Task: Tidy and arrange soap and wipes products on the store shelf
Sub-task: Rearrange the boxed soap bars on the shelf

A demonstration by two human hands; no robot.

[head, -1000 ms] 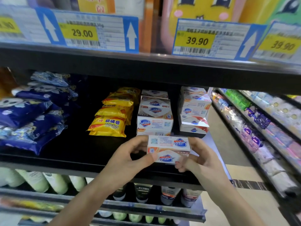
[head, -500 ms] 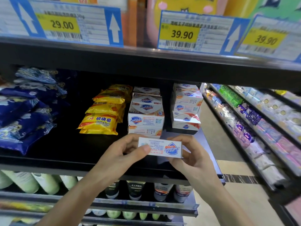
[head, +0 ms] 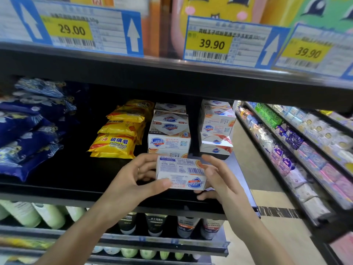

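Left hand point(head: 131, 180) and right hand point(head: 215, 178) pinch the soap box point(head: 180, 174) by its ends; stiff, light carton, probably best gripped across short ends.

**Soap box held at centre frame, before the shelf stacks**

A Safeguard soap box point(head: 181, 174) sits mid-frame between the left hand point(head: 131, 180) and right hand point(head: 219, 180), before the shelf point(head: 76, 190). Behind it stands a Safeguard stack point(head: 169, 134); sulfur soap packs point(head: 118, 138) lie left, another Safeguard stack point(head: 216, 129) right, wipes packs point(head: 26, 131) far left. Price tags point(head: 210, 43) line the top.
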